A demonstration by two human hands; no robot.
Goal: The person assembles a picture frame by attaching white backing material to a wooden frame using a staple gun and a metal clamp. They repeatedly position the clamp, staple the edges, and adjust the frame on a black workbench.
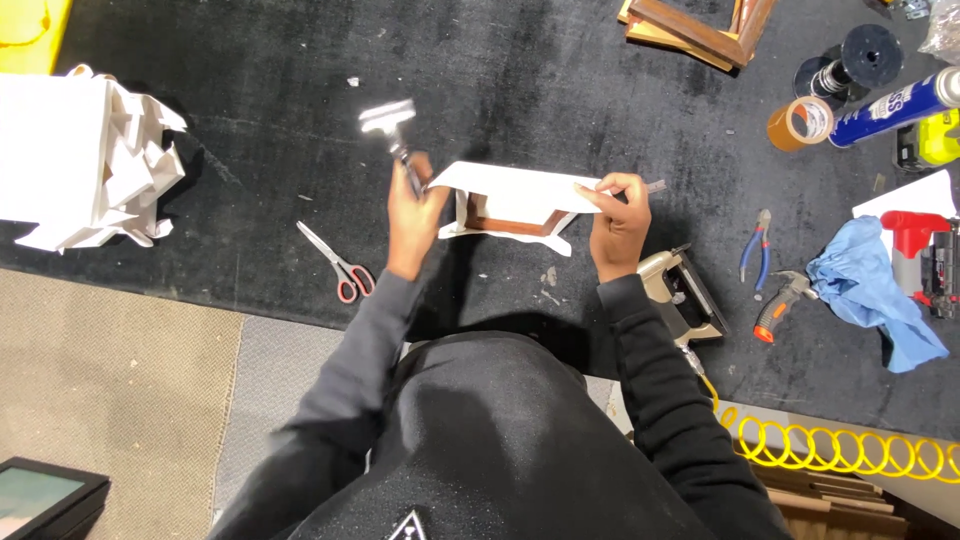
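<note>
Fingers of the left hand (412, 215) were clenched around the handle of a metal-headed tool (390, 128), its blurred head raised above the knuckles at centre frame. The right hand (620, 222) pinched the right end of a small brown wooden frame (505, 222) covered by a white sheet (520, 190), gripping it upright on the black mat (250, 120) between the two hands. To my eye the work would go best with the right hand keeping the frame pressed firmly down and its fingertips back from the end where the tool head would land, and with short, controlled strokes.

Nearest the person, a staple gun (680, 290) lay touching the right forearm, with a coiled yellow hose (840, 445) trailing to the lower right. Red-handled scissors (338, 262) lay just left of the left wrist. Both sat close enough to catch an elbow, I thought. The mat's front edge ran just behind the forearms, so there was little room to draw back.

Further right lay blue-handled pliers (755, 245), an orange-handled tool (778, 303) and a blue cloth (870, 290). At upper right sat a tape roll (800, 123), a blue can (900, 105) and stacked wooden frames (700, 28). A heap of white scraps (85, 160) filled the upper left. The open mat lay above the frame.
</note>
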